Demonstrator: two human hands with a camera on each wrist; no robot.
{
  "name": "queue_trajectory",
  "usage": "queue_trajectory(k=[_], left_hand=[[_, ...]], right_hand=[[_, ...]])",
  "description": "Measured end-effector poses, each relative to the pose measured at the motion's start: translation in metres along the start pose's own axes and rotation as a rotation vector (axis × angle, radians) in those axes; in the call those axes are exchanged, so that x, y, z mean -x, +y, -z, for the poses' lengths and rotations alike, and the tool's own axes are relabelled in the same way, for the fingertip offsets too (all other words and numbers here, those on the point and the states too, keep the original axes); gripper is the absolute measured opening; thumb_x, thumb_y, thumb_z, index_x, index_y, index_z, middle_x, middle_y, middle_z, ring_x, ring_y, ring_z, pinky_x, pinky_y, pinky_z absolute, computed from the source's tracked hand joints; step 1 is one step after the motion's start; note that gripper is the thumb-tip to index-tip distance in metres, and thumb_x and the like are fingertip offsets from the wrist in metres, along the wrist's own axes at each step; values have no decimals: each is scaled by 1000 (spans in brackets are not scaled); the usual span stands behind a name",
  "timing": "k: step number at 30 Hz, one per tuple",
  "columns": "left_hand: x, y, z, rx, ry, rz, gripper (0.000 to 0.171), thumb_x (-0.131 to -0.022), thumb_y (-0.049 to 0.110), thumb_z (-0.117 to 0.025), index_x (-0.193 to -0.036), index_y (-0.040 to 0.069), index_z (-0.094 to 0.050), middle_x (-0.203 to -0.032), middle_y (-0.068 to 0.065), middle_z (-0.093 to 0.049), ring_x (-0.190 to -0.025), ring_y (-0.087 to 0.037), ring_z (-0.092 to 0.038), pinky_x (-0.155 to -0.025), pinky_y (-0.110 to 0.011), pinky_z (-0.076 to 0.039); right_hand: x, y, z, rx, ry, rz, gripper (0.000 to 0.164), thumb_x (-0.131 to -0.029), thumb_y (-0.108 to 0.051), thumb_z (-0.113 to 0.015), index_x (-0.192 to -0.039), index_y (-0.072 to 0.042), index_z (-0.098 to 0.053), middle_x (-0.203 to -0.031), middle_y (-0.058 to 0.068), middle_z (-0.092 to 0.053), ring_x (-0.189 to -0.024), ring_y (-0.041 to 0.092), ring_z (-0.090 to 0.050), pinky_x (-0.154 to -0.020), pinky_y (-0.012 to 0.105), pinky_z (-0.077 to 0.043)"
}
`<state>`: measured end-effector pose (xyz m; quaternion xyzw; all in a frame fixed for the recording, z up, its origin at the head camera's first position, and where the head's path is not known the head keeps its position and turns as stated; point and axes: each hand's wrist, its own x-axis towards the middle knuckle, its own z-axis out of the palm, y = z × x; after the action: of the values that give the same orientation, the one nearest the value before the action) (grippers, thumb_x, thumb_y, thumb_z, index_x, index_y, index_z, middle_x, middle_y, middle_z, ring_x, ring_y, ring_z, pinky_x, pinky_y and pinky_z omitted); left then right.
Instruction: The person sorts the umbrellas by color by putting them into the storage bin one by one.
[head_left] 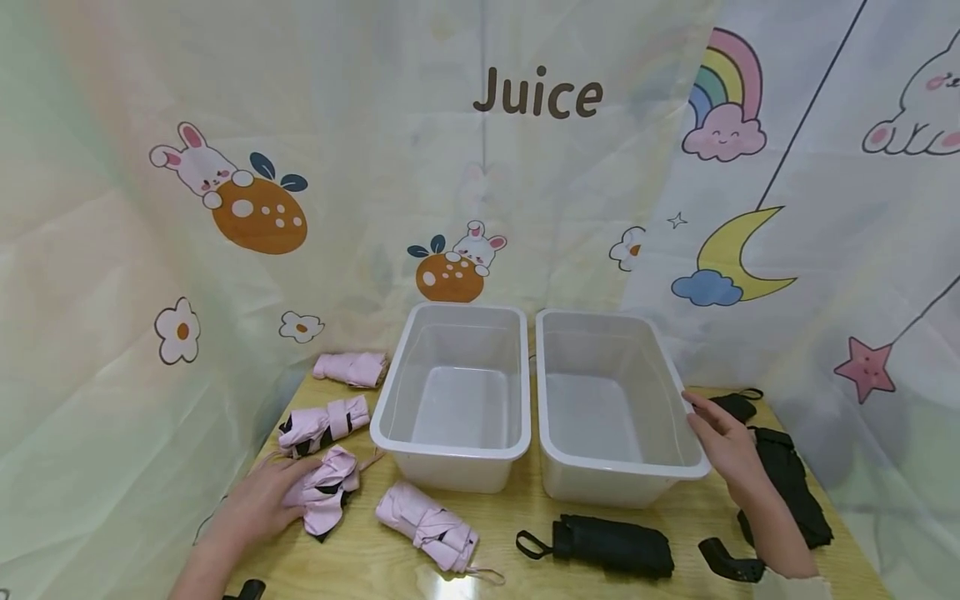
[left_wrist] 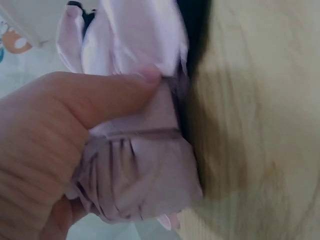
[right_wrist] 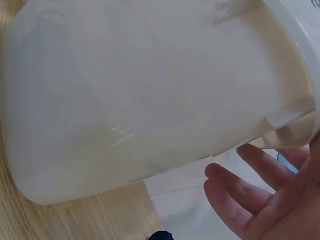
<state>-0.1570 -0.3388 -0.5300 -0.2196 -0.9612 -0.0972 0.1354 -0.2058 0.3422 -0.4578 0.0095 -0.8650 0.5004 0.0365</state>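
My left hand (head_left: 258, 504) grips a folded pink umbrella (head_left: 330, 492) with loose, ruffled cloth at the left of the table. Up close in the left wrist view, the thumb presses on the strap side of this pink umbrella (left_wrist: 145, 175), and the other fingers are mostly hidden behind it. At the right, my right hand (head_left: 723, 442) has its fingertips at the outer rim of the right white bin (head_left: 622, 462). Loosely bent fingers (right_wrist: 240, 190) show beside that bin's outer wall in the right wrist view, with no umbrella among them.
Left of centre stands another white bin (head_left: 457, 454). More pink umbrellas lie around it: one at the back (head_left: 351, 368), one (head_left: 326, 425) in front of that, one near the front (head_left: 427, 527). Black umbrellas lie at front (head_left: 615, 546) and right (head_left: 787, 483). A printed curtain (head_left: 360, 167) hangs behind.
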Motion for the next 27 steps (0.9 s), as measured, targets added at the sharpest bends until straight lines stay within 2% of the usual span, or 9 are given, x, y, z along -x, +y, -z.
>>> queue_trajectory(k=[4,7,12,16,23,27], left_hand=[[3,-4,-4,-32,21,-54,69,-64,29,-88,-126,17,-63,-109,-8,-66,-101,-34,-60,-83,-52,-46],[6,-4,-6,-86,1,-88,69,-64,34,-87,-127,17,-63,-108,-9,-65,-99,-34,-60,-84,-52,-45],[3,-2,-7,-164,-56,-113,73,-63,35,-86,-130,18,-62,-107,-8,-64,-100,-33,-60,-97,-53,-36],[0,-3,-9,-167,-98,-94,70,-66,33,-84,-131,18,-61,-105,-5,-65,-99,-29,-60,-102,-52,-31],[-6,-5,-10,-120,-84,-60,67,-64,25,-80,-127,15,-63,-101,-3,-69,-102,-27,-61,-100,-54,-34],[-9,-6,-9,-107,-79,-47,64,-64,21,-77,-126,17,-63,-102,-5,-68,-100,-31,-61,-90,-55,-41]], right_hand=[[1,1,-2,-19,0,-10,60,-104,-41,-40,-154,-9,-27,-139,26,-42,-92,-3,-52,-73,33,-51],[2,2,-3,-17,10,-10,60,-104,-40,-39,-154,-9,-28,-137,25,-43,-92,-1,-53,-72,33,-51],[2,3,-4,-37,27,-3,59,-104,-41,-39,-154,-13,-27,-140,26,-41,-93,-2,-53,-72,32,-52],[4,3,-3,-61,31,-18,59,-103,-42,-40,-155,-16,-27,-145,27,-36,-93,-5,-53,-71,32,-52],[1,5,0,-127,-8,-70,63,-101,-47,-41,-155,-19,-24,-154,26,-23,-93,-6,-53,-73,32,-53],[-2,5,0,-156,-22,-103,64,-101,-48,-42,-155,-21,-23,-155,25,-20,-93,-4,-54,-73,33,-53]])
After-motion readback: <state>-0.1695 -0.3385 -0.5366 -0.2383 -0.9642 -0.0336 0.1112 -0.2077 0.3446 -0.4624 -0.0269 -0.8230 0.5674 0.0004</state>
